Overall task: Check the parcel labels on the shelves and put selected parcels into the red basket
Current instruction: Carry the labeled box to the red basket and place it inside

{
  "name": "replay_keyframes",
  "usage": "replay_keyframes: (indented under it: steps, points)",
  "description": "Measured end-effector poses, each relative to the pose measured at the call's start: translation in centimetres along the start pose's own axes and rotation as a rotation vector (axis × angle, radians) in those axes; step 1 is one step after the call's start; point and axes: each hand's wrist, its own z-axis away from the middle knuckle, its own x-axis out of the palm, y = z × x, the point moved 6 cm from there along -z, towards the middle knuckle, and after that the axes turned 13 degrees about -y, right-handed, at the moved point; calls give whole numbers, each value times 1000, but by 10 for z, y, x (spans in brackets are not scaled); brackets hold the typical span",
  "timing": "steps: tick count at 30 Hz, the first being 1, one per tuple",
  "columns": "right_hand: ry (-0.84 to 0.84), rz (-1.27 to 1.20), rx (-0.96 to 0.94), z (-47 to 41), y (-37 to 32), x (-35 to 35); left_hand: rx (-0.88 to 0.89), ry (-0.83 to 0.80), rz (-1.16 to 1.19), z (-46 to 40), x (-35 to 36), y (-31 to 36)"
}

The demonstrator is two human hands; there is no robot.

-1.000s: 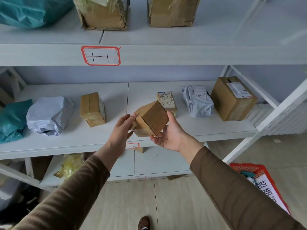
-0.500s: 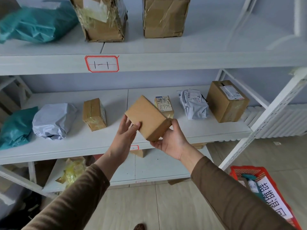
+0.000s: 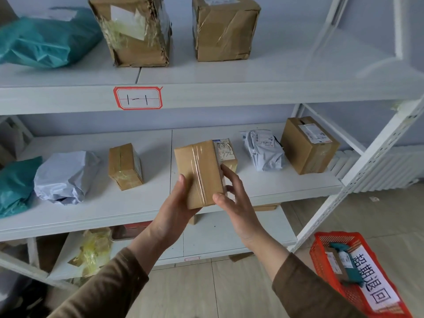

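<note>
A small brown cardboard parcel (image 3: 198,171), taped down its middle, is held up in front of the middle shelf (image 3: 128,207). My left hand (image 3: 176,207) grips its lower left side from beneath. My right hand (image 3: 234,198) holds its right edge, thumb on the front face. No label shows on the side facing me. The red basket (image 3: 321,251) stands on the floor at the lower right with a few parcels and a white sign inside.
The middle shelf holds a teal bag (image 3: 13,184), a grey bag (image 3: 62,177), a small taped box (image 3: 125,166), a labelled small box (image 3: 227,152), a grey mailer (image 3: 263,152) and a larger box (image 3: 308,145). Two boxes (image 3: 137,31) sit on the top shelf. A white upright (image 3: 358,175) slants at right.
Both hands have turned the parcel, so its taped broad face now points at me, and raised it slightly. The view has tilted down, showing more of the basket.
</note>
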Motion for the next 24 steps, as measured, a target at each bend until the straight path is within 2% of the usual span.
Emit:
replay_keyframes:
  steps: [3,6,8,11,14,17,20,24]
  points:
    - [-9,45,-12,7,0,1,-35,-64,-85,4,-2,-3]
    - [1,-46,86,7,7,-1,37,-5,-325,6,-15,2]
    - [28,-260,179,9,14,-5,123,56,-638,9,-18,13]
    - [14,-585,292,11,24,-9,291,107,-1242,15,-9,28]
    - [9,-709,321,13,26,-12,450,94,-1539,18,3,36]
    - [-47,-619,327,13,26,-7,502,75,-1551,17,-3,29]
    - [-23,-467,253,13,18,-5,418,22,-1456,19,-14,18]
    - [17,-38,49,11,4,-16,80,-181,-911,24,-18,-3]
